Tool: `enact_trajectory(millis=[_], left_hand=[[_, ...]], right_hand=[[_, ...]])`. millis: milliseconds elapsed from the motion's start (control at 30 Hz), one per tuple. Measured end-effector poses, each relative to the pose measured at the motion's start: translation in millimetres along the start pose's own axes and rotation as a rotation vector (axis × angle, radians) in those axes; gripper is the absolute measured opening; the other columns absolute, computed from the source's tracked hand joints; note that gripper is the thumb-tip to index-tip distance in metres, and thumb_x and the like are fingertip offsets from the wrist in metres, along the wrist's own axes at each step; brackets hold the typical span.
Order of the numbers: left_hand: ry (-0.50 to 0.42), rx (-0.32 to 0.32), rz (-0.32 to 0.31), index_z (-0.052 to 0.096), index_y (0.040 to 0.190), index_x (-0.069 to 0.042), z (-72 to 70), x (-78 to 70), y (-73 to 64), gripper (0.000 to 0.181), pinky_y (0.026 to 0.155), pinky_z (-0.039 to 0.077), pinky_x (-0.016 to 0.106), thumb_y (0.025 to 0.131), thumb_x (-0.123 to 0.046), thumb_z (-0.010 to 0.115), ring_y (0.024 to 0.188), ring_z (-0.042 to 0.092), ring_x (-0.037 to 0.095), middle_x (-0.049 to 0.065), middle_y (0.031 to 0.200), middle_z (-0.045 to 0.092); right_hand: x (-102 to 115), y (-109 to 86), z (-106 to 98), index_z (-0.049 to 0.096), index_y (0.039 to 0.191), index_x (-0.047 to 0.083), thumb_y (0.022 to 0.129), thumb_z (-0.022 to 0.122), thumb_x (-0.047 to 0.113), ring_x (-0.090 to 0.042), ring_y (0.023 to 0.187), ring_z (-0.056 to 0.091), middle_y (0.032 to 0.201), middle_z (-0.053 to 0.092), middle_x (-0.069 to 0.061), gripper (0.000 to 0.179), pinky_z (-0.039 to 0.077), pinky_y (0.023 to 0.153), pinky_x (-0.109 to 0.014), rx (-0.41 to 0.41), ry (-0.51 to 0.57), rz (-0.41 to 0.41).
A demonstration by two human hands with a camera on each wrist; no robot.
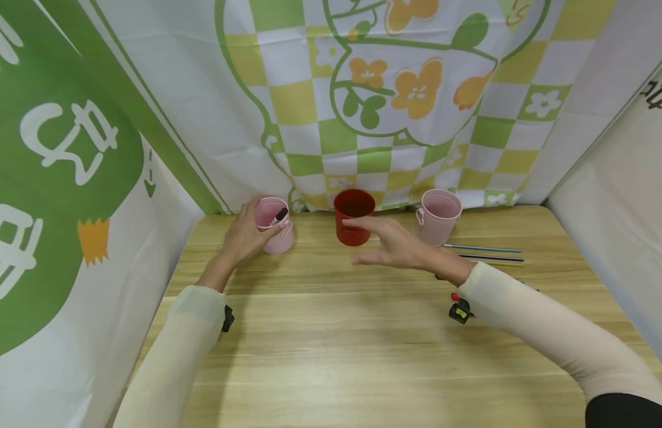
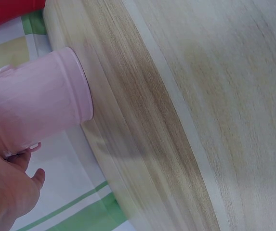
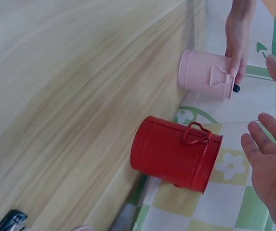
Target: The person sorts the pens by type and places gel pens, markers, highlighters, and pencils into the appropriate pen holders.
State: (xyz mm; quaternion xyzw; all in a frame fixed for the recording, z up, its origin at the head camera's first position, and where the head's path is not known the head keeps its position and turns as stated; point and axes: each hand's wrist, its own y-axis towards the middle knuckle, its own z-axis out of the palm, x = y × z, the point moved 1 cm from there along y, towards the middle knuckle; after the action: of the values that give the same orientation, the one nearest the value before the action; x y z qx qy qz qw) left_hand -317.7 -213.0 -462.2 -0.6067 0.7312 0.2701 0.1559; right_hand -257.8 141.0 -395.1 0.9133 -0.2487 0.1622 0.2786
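My left hand (image 1: pixel 244 233) grips the rim of a small pink bucket (image 1: pixel 280 241) at the back left, thumb on its near side. A black-ended, pen-like stick (image 1: pixel 280 215) leans inside it, its lower part hidden. The bucket (image 2: pixel 41 103) stands upright on the table, its wire handle hanging at the side. My right hand (image 1: pixel 394 242), fingers spread and thumb apart, hovers in front of a red bucket (image 1: pixel 346 233) and holds nothing. In the right wrist view the fingers are clear of the red bucket (image 3: pixel 174 154), beyond its open top.
A second pink bucket (image 1: pixel 439 226) stands at the back right. Beside it lie several thin sticks, one teal (image 1: pixel 486 248), partly behind my right forearm. A dark shiny object (image 3: pixel 11 221) lies on the wooden table (image 1: pixel 331 345). Patterned cloth (image 1: pixel 304 107) hangs behind the buckets.
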Motion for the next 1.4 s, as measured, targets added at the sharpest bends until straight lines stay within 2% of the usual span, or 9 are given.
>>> enact_trajectory(millis=[233, 500, 800, 1133, 1400], left_hand=[[-0.004, -0.005, 0.001, 0.027, 0.153, -0.016, -0.1, -0.7, -0.5, 0.097, 0.1, 0.037, 0.059, 0.08, -0.069, 0.064, 0.129, 0.044, 0.033, 0.012, 0.145, 0.04], [-0.014, -0.008, -0.003, 0.028, 0.152, -0.017, -2.5, -3.8, -1.3, 0.096, 0.1, 0.037, 0.059, 0.08, -0.068, 0.065, 0.128, 0.045, 0.033, 0.011, 0.144, 0.041], [-0.026, 0.005, -0.021, 0.027, 0.152, -0.022, -1.7, -5.6, -2.4, 0.095, 0.101, 0.037, 0.058, 0.079, -0.069, 0.065, 0.129, 0.044, 0.03, 0.008, 0.143, 0.042], [-0.022, -0.007, -0.003, 0.03, 0.151, -0.017, -1.0, -3.2, -0.2, 0.096, 0.098, 0.039, 0.058, 0.079, -0.069, 0.066, 0.127, 0.046, 0.031, 0.01, 0.141, 0.043], [-0.032, 0.0, -0.007, 0.028, 0.152, -0.017, -0.7, -2.7, -1.2, 0.095, 0.099, 0.038, 0.059, 0.08, -0.066, 0.066, 0.127, 0.045, 0.031, 0.01, 0.141, 0.043]], right_hand=[[-5, -16.4, -7, 0.056, 0.137, 0.006, 0.075, 0.086, 0.035, -0.022, 0.124, 0.057, 0.133, 0.061, -0.009, 0.075, 0.045, 0.102, -0.04, -0.004, -0.049, -0.022], [-8, -36.0, -12, 0.056, 0.136, 0.003, 0.076, 0.085, 0.027, -0.024, 0.121, 0.059, 0.132, 0.062, -0.009, 0.071, 0.046, 0.102, -0.04, 0.044, -0.046, 0.015], [-8, -63.1, -18, 0.057, 0.134, 0.004, 0.078, 0.084, 0.03, -0.024, 0.118, 0.06, 0.129, 0.063, -0.009, 0.068, 0.048, 0.098, -0.042, 0.059, -0.082, 0.047], [-8, -90.9, -26, 0.057, 0.134, 0.007, 0.076, 0.085, 0.027, -0.024, 0.121, 0.058, 0.13, 0.062, -0.008, 0.067, 0.047, 0.098, -0.043, 0.066, -0.105, 0.031], [-5, -112.4, -33, 0.059, 0.131, 0.008, 0.074, 0.087, 0.023, -0.025, 0.119, 0.059, 0.127, 0.063, -0.006, 0.065, 0.051, 0.091, -0.044, 0.075, -0.155, 0.065]])
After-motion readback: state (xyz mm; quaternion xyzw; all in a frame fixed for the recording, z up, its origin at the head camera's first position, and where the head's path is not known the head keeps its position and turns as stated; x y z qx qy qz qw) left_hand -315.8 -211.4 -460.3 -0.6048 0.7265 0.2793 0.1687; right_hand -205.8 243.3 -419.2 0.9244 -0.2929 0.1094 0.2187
